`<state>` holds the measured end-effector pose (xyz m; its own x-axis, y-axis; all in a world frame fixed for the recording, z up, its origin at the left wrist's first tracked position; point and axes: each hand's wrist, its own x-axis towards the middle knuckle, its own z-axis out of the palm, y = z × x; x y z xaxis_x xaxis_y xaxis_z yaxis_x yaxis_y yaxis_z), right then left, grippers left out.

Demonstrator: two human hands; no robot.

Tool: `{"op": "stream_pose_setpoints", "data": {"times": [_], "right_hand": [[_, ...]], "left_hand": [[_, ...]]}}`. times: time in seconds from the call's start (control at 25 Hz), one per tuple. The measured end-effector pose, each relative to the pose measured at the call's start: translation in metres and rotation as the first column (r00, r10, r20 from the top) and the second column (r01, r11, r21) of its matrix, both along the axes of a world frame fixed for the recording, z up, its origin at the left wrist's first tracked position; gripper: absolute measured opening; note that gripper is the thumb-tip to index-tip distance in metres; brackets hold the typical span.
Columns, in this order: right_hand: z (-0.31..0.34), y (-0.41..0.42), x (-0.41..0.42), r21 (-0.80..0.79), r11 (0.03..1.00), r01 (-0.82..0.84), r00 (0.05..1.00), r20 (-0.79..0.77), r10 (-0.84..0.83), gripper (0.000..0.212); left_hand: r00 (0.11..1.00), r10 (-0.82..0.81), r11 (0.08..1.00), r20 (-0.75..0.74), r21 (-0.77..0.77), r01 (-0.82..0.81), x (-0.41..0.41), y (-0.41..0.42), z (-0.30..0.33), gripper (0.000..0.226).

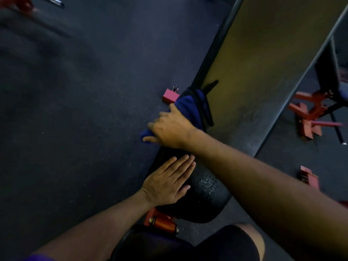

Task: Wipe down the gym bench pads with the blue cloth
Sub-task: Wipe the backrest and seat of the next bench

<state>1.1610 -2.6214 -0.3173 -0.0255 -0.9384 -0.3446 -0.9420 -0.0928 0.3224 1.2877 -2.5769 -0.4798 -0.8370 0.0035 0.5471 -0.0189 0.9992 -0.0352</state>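
Fingers of the right hand (170, 128) are curled round the blue cloth (190, 108), so that grip is closed on the cloth, which is pressed against the far part of the black pad (205, 193). The cloth is bunched under the palm, with one end showing past the fingertips on the left and the rest spread over the pad's far end beyond the knuckles. The right arm is stretched across from the lower right.

Flat on the near part of the same pad the left hand (168, 180) is laid, fingers straight and together, nothing held; that grip is open. The two hands are near each other but apart, the left closer to the person. Small wet drops are seen on the pad just right of the left hand.

Red frame parts are seen around the pad: a red end cap (169, 96) just left of the cloth at the far end, and a red bracket with an orange cylinder (162, 223) under the near end. The pad is carried over a dark speckled floor (84, 100). Beyond it, a dull yellow wall (254, 63) with a dark base strip is seen, and to its right a mirror (323, 110) in which red frame legs are reflected. A knee in dark shorts (235, 243) is seen at the bottom edge.
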Motion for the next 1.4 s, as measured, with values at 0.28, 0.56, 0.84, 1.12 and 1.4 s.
{"op": "stream_pose_setpoints", "data": {"times": [0.28,0.56,0.84,1.12,1.4], "right_hand": [[0.065,0.091,-0.034,-0.692,0.638,0.338,0.941,0.23,-0.249,0.045],[0.027,0.152,-0.113,-0.686,0.59,0.425,0.856,0.093,-0.509,0.049],[-0.048,0.202,-0.046,-0.728,0.58,0.366,0.897,0.109,-0.428,0.047],[-0.044,0.217,-0.042,-0.712,0.645,0.277,0.956,0.135,-0.261,0.054],[-0.015,0.203,-0.09,-0.76,0.519,0.39,0.873,0.127,-0.47,0.049]], "left_hand": [[0.997,-0.003,1.0,0.079,-0.023,0.005,0.003,0.0,0.008,0.07],[0.995,0.007,0.997,0.103,-0.083,0.002,-0.001,0.002,0.001,0.071],[0.994,-0.006,0.995,0.11,-0.094,0.016,0.0,0.004,0.001,0.071],[0.995,0.005,0.994,0.104,-0.106,0.006,-0.001,0.002,0.0,0.072],[0.997,0.018,0.993,0.07,-0.115,-0.009,-0.002,0.004,-0.002,0.072]]}}
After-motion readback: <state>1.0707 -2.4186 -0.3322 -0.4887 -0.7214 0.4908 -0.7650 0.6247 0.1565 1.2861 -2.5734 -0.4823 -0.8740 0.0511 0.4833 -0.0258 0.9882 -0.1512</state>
